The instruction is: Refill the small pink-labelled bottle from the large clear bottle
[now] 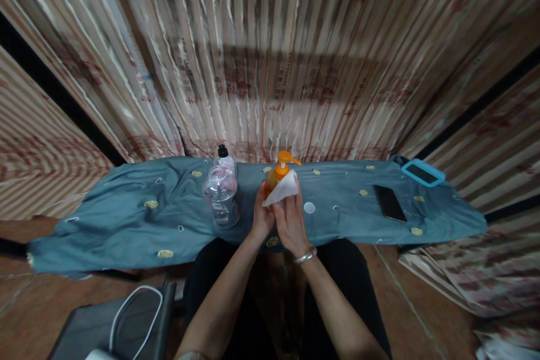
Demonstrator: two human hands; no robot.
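An amber pump bottle (pixel 273 180) with an orange pump head stands upright between my hands at the middle of the cloth-covered table. My left hand (pixel 262 211) is wrapped round its left side. In my right hand (pixel 291 219) is a white tissue (pixel 283 188), pressed against the front of the bottle and hiding much of it. Left of my hands stands a clear plastic bottle (pixel 221 197) without a visible cap, its label dark. Just behind it is another clear bottle (pixel 225 161) with a black top.
A blue patterned cloth (pixel 126 202) covers the narrow table. On the right lie a black phone (pixel 390 203), a light-blue-framed device (pixel 423 172) and a small white disc (pixel 309 207). Striped curtains (pixel 270 67) hang behind. A white cable (pixel 137 292) rests on a dark seat (pixel 105 326) at lower left.
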